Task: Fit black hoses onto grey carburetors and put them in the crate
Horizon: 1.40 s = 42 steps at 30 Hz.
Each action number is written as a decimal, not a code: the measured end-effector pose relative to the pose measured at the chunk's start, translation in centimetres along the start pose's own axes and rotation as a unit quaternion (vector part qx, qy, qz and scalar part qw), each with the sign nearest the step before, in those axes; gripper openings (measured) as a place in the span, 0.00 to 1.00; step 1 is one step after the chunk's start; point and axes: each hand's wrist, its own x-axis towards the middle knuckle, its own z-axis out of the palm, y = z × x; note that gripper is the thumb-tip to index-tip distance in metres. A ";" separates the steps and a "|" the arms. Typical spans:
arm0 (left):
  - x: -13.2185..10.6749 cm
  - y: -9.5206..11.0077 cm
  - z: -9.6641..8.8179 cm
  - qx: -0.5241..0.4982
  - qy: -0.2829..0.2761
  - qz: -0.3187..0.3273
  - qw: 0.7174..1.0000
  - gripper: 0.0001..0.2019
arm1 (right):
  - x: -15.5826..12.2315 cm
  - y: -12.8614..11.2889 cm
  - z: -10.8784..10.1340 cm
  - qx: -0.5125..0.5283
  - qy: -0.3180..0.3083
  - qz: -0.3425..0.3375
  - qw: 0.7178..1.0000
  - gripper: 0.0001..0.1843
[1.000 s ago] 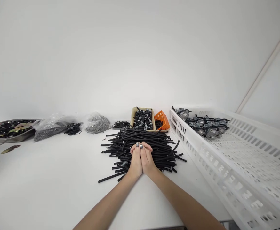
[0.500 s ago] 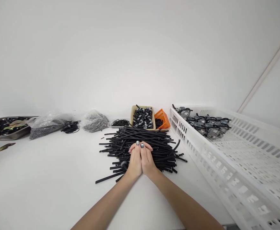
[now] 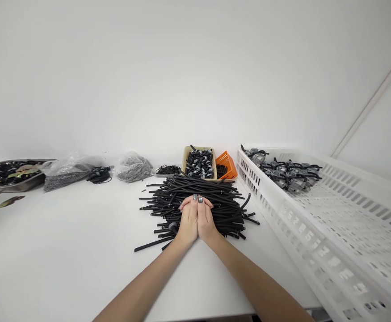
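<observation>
My left hand [image 3: 188,223] and my right hand [image 3: 206,224] are clasped together, thumbs side by side and pointing away from me. Both are closed, the fingers folded against each other, and no object shows in them. They rest at the near edge of a heap of black rubber tubes [image 3: 168,201], covering part of it. One dark round-headed piece [image 3: 173,227] lies among the tubes just left of my left hand.
Behind the heap stand a yellow basket [image 3: 184,161] of black-and-grey parts and a tilted orange basket [image 3: 230,163]. A large white crate [image 3: 282,210] with clear-bodied parts [image 3: 292,175] flanks the right. Leftward are plastic bags [image 3: 133,167], [image 3: 71,172] and a metal tray [image 3: 31,182].
The view has shifted slightly, so the table's front edge shows more. My hands stay clasped in nearly the same place over the tubes.
</observation>
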 end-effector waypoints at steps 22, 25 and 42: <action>-0.4 -0.1 -0.5 0.068 -0.030 0.047 0.996 0.18 | -0.1 -1.5 -0.1 -0.018 -0.029 -0.064 0.997 0.27; -0.4 0.3 -0.5 0.068 -0.034 0.043 0.996 0.17 | -0.1 -1.8 -0.2 -0.014 -0.031 -0.080 0.996 0.27; -0.4 0.9 -0.4 0.153 -0.026 0.090 0.984 0.19 | -0.2 -1.9 0.2 0.091 -0.030 -0.043 0.994 0.25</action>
